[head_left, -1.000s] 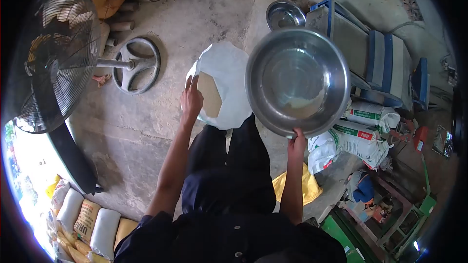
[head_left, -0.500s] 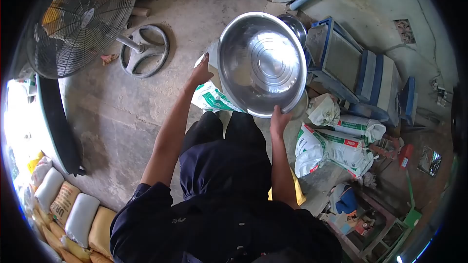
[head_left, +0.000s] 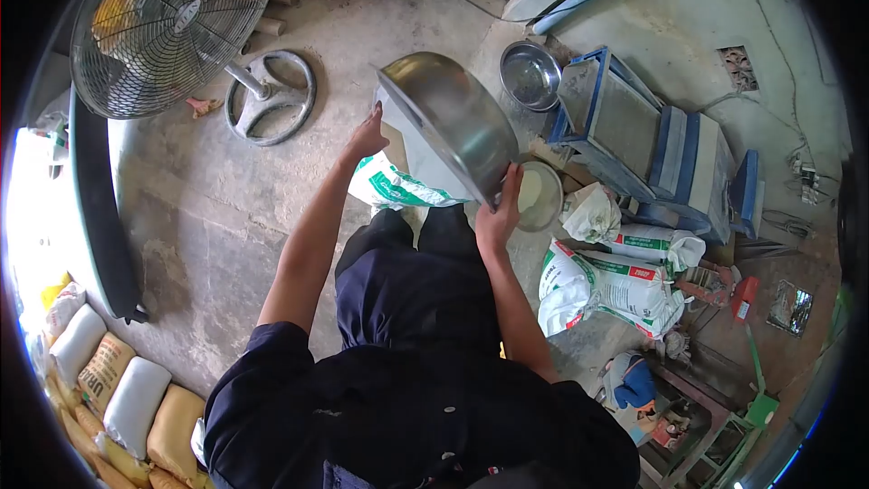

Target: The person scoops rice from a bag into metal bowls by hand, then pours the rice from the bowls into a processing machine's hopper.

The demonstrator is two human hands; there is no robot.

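Right hand [head_left: 497,217] grips the lower rim of the big steel bowl [head_left: 450,122], fingers curled shut on the edge, thumb outside. Bowl tipped steeply, mouth facing left over the white sack [head_left: 398,183] in front of the legs. Left hand [head_left: 367,138] holds the sack's top edge, fingers closed on it, just beside the bowl rim. Small bowl [head_left: 530,74] and fan [head_left: 172,27] on the floor.

bowl [head_left: 453,122]: tilting between both hands, over the sack [head_left: 398,186]
fan [head_left: 172,27]: standing far left
small bowl [head_left: 529,75]: lying beyond, right
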